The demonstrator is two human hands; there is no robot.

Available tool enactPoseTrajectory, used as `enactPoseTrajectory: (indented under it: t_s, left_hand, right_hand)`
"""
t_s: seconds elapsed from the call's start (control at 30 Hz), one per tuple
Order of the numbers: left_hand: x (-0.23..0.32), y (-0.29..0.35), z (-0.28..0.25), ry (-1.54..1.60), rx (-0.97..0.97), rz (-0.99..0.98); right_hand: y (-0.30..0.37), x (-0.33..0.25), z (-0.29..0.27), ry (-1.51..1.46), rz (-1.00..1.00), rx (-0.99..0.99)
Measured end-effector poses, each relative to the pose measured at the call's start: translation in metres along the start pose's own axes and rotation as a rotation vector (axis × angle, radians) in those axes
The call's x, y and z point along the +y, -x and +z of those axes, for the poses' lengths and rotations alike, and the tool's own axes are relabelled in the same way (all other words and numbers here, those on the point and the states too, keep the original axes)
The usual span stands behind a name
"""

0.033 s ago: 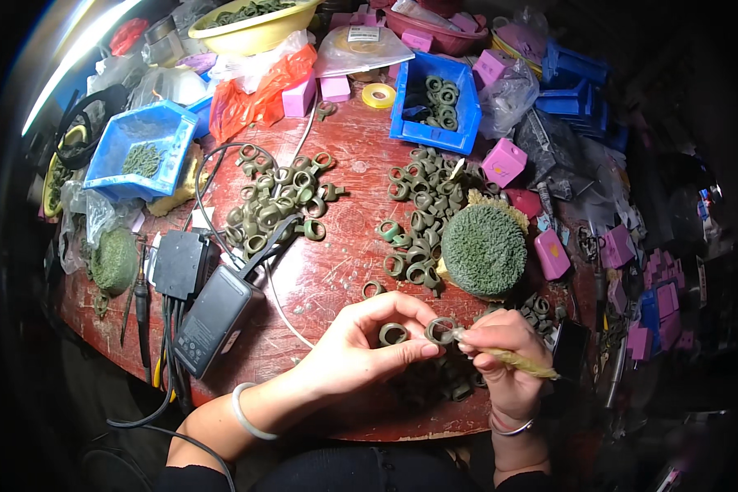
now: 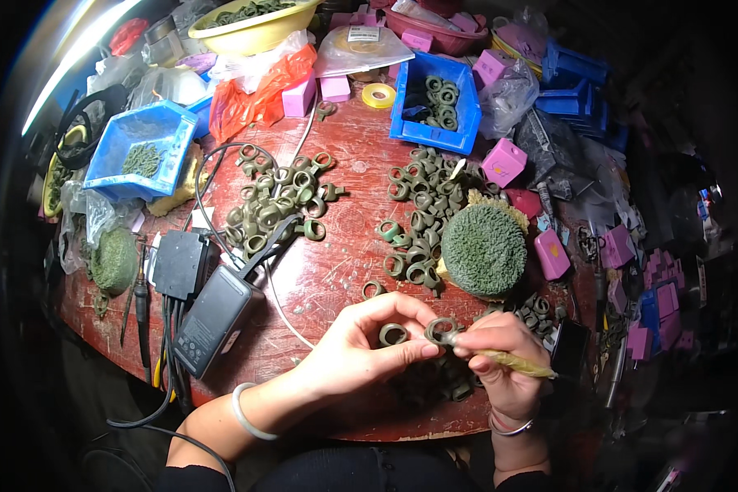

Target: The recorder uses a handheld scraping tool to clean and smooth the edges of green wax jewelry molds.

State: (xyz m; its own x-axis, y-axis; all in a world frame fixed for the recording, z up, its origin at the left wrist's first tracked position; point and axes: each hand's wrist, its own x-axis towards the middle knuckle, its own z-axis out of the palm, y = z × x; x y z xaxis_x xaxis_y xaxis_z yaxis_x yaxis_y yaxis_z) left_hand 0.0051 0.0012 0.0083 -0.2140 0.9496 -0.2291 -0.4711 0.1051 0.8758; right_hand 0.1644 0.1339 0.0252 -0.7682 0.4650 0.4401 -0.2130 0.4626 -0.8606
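Pinching a rounded ring, matte and dull olive green, in the left hand near the front edge of the scuffed red table. Gripping a slim, tapering yellowish tool in the right hand, pointing it at the ring. Facing a nubbly round green pad toward the right edge, heaped rings about the middle, and a blue plastic bin by the far edge.

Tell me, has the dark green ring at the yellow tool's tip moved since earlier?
No; the ring shows no clear shift either way against the round, rough green disc.
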Motion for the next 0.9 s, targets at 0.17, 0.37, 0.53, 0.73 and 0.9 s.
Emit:
enactPoseTrajectory:
  t_s: [0.17,0.37,0.53,0.73,0.9]
  left_hand:
    - [-0.003,-0.002,0.001,-0.007,-0.005,0.022]
    - [-0.003,0.002,-0.004,0.238,-0.008,-0.095]
    - [-0.003,0.001,-0.005,0.266,-0.043,-0.087]
    - [-0.006,-0.002,-0.003,0.199,-0.018,-0.069]
    - [-0.008,-0.008,-0.001,0.223,-0.089,-0.022]
  right_hand:
    - [0.009,0.001,0.0,-0.407,0.184,0.18]
    - [0.001,-0.003,0.001,0.143,-0.02,0.145]
    - [0.002,-0.001,-0.002,0.0,-0.018,0.077]
    - [0.0,-0.003,-0.006,-0.005,0.269,0.399]
    - [-0.003,-0.006,-0.044,0.077,0.378,0.391]
